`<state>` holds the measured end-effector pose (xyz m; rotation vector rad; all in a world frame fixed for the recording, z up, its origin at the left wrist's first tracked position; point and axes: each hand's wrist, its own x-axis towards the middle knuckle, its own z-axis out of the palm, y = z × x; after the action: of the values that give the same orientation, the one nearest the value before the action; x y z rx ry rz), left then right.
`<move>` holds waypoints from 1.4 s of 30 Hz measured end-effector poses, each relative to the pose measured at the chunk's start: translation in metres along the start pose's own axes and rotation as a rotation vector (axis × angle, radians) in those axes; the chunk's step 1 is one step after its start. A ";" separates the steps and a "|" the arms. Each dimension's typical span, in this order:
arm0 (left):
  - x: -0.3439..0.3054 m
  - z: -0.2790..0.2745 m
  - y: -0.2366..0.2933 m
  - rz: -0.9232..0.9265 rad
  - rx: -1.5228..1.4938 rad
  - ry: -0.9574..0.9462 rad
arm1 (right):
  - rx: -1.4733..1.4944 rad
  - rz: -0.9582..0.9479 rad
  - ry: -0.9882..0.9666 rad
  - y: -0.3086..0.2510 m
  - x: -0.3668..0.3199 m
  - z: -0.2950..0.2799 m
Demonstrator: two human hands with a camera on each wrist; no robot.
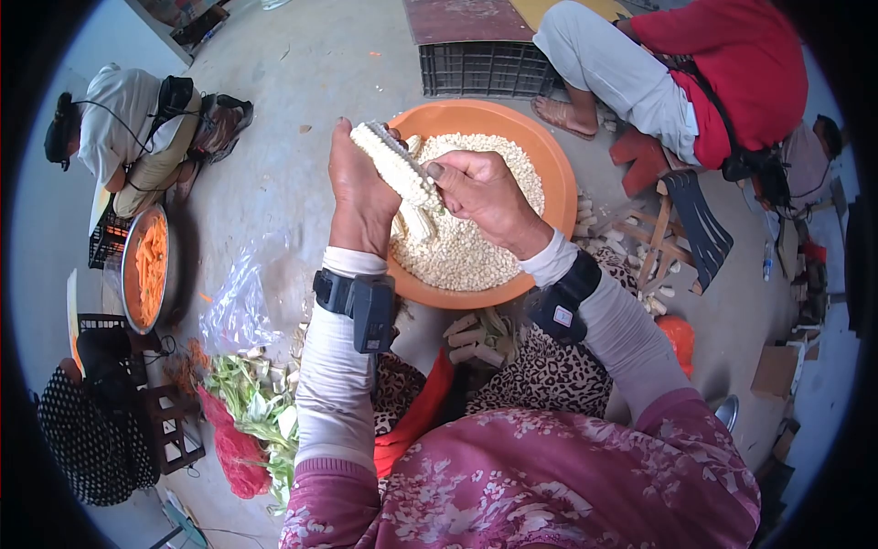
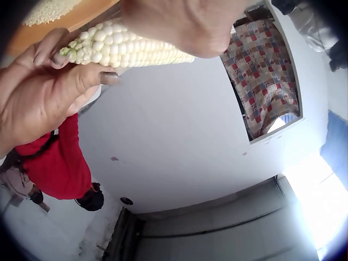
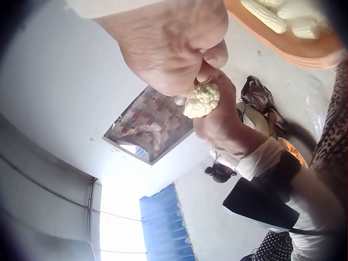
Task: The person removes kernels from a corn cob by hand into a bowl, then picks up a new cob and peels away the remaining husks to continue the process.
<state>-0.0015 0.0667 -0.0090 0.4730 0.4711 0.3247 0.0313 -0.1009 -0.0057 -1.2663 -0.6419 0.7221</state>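
Note:
A white corn cob (image 1: 393,165) with rows of kernels is held slantwise over an orange basin (image 1: 560,201). My left hand (image 1: 358,201) grips the cob from its far side, palm up. At the cob's near end, my right hand (image 1: 494,199) pinches it, thumb on top. The left wrist view shows the cob (image 2: 130,50) side-on, with right thumb and fingers around its small-kernelled tip. In the right wrist view, the cob's rounded end (image 3: 202,100) faces the camera. Loose kernels (image 1: 466,261) and a few other cobs (image 1: 416,224) lie in the basin below.
Bare cobs (image 1: 480,339) lie by my legs. Green husks (image 1: 256,403) and a clear plastic bag (image 1: 240,306) are at left, near a metal bowl of orange pieces (image 1: 149,270). A person in red (image 1: 732,73) sits beyond the basin; a wooden stool (image 1: 690,224) stands at right.

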 end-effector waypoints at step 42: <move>-0.007 0.011 -0.007 -0.049 0.223 0.032 | -0.076 0.149 -0.127 0.000 -0.001 -0.006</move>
<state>-0.0002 0.0538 -0.0011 0.6729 0.5519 0.2334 0.0352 -0.1054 -0.0066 -1.3565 -0.6889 0.9135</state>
